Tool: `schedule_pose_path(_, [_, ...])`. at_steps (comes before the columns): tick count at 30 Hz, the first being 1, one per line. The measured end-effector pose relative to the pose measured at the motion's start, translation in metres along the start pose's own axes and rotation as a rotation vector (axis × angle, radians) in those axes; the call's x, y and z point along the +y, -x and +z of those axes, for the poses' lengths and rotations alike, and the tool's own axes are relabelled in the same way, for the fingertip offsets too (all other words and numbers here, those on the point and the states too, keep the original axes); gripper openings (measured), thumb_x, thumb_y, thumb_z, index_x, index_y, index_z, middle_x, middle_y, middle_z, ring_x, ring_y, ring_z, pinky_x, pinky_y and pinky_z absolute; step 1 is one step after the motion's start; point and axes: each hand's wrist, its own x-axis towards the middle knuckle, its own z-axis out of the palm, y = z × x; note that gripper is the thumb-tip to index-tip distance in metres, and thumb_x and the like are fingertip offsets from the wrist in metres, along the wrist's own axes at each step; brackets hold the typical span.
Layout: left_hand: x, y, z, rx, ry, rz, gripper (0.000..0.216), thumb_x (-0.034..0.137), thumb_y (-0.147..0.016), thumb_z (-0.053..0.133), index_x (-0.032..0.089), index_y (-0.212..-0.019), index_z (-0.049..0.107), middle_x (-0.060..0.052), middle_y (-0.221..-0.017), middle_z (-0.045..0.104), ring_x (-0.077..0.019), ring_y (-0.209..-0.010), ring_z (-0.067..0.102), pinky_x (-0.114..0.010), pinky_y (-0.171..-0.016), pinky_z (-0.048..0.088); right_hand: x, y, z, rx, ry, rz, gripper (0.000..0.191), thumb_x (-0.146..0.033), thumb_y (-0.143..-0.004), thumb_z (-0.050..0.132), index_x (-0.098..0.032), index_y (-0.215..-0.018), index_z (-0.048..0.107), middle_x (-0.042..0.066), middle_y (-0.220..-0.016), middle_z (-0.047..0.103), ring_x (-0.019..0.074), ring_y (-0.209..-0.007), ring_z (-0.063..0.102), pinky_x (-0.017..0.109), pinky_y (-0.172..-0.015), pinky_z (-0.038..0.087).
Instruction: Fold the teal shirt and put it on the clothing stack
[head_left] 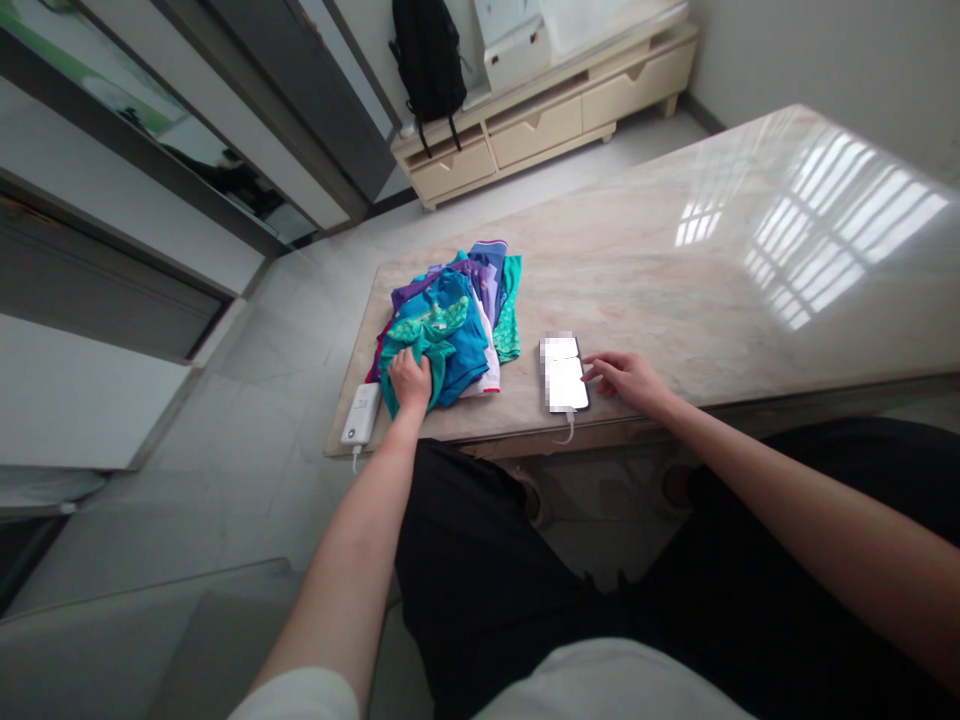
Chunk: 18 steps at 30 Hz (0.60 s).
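While the person is sitting at the pale pink marble table (675, 270), the left hand (410, 380) is lying on the near edge of a heap of small teal, blue and purple folded garments (450, 320), its fingers curled into the teal cloth, though how firmly it is gripping cannot be told. The right hand (626, 376) is lying loosely open and holding nothing, its fingertips (589, 372) touching the right edge of the black-framed phone (564, 375) with its lit screen. The phone is lying just right of the heap, and a white power bank (361, 414) is sitting just left of it, at the table's near edge.
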Motion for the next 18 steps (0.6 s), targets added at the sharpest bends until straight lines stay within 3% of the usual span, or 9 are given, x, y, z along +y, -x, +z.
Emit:
schedule_pose_path(7, [0.005,0.003,-0.008,0.008,-0.045,-0.125,0.045,0.036,-0.099,0.041,0.006,-0.117,0.07,-0.027,-0.101,0.075,-0.0407,-0.1,0.071,-0.048,-0.09,0.052,-0.003,0.002,0.001,0.001,-0.007,0.001,0.031,-0.032,-0.1,0.052,-0.014,-0.117,0.071,0.01,-0.097,0.079,0.0107,-0.061,0.062,0.022,-0.057,0.053])
schedule_pose_path(18, [0.016,0.001,-0.02,-0.049,-0.1,-0.19,0.044,0.036,-0.1,0.04,0.009,-0.113,0.072,-0.025,-0.104,0.076,-0.0357,-0.1,0.072,-0.04,-0.083,0.052,-0.003,0.003,0.002,0.002,-0.006,-0.013,0.035,-0.033,-0.099,0.053,-0.013,-0.121,0.071,0.01,-0.096,0.079,0.012,-0.062,0.062,0.023,-0.058,0.054])
